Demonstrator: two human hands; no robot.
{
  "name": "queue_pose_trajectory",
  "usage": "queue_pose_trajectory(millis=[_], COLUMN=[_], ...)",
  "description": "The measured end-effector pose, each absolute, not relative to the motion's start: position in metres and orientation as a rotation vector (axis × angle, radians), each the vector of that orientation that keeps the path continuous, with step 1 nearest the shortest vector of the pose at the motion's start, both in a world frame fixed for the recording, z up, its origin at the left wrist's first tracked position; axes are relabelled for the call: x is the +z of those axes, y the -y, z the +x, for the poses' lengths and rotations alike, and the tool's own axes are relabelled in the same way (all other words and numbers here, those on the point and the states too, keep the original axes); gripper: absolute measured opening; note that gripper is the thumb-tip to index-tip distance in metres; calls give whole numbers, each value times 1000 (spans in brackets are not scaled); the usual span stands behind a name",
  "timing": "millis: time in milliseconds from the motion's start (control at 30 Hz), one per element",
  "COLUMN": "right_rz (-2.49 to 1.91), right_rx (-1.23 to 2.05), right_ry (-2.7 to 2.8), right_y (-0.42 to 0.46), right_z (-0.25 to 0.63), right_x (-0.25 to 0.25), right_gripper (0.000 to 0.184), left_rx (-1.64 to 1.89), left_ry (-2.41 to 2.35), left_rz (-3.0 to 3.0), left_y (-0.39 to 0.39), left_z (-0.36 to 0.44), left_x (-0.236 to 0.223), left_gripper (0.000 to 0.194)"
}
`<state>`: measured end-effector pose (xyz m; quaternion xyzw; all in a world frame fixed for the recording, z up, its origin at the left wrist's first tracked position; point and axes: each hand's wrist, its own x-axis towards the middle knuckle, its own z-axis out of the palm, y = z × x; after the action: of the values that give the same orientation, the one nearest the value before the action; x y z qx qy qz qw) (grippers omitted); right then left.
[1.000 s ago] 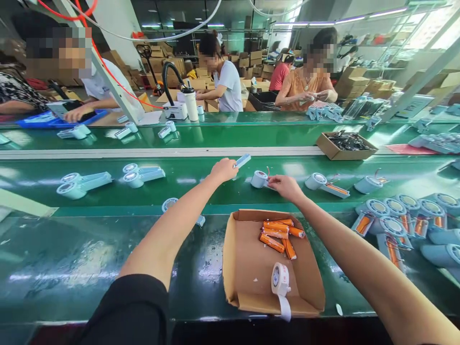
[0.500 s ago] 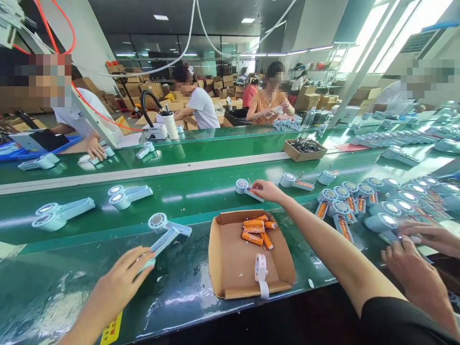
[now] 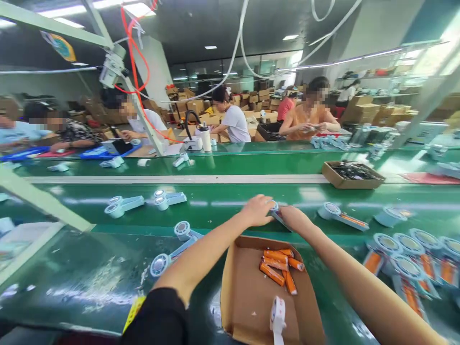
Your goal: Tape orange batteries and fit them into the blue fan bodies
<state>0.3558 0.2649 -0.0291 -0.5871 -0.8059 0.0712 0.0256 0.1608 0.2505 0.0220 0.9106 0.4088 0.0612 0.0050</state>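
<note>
Both my hands are at one light-blue handheld fan body on the green belt, beyond the cardboard tray. My left hand grips its round head from the left, fingers bent over it. My right hand pinches close to where head and handle join; the fingertips are partly hidden. Two more fan bodies, one with its round head near my left forearm and another just behind, lie on the bench. In the cardboard tray are several orange battery cells and a roll of white tape.
Fan bodies with orange cells crowd the right side. Other fan bodies lie along the belt. A small box of black parts stands on the divider. A slanted metal post is at left; co-workers sit opposite.
My left hand has laid a fan body down at the near left and moved to the one at my right hand. The camera view has swung; a co-worker's hands at right left view.
</note>
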Motion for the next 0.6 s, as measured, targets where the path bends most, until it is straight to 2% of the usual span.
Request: queue_pose_trajectory(millis=[67, 267, 333, 467, 600], right_rz=[-1798, -1649, -1638, -1716, -1765], right_rx=[208, 393, 448, 478, 462], right_ry=[2530, 2575, 2538, 2458, 2438], right_y=[-269, -273, -274, -277, -266], right_z=[357, 381, 390, 399, 393], right_x=[-36, -33, -29, -25, -25], right_gripper=[32, 35, 32, 14, 16], left_rx=[50, -68, -62, -51, -31], left_ry=[-1234, -1202, -1175, -1108, -1126], left_rz=[2848, 2830, 2827, 2796, 2750], left_y=[-275, -292, -300, -319, -322], left_z=[187, 207, 207, 211, 214], left_x=[11, -21, -29, -40, -43], left_gripper=[57, 31, 32, 37, 49])
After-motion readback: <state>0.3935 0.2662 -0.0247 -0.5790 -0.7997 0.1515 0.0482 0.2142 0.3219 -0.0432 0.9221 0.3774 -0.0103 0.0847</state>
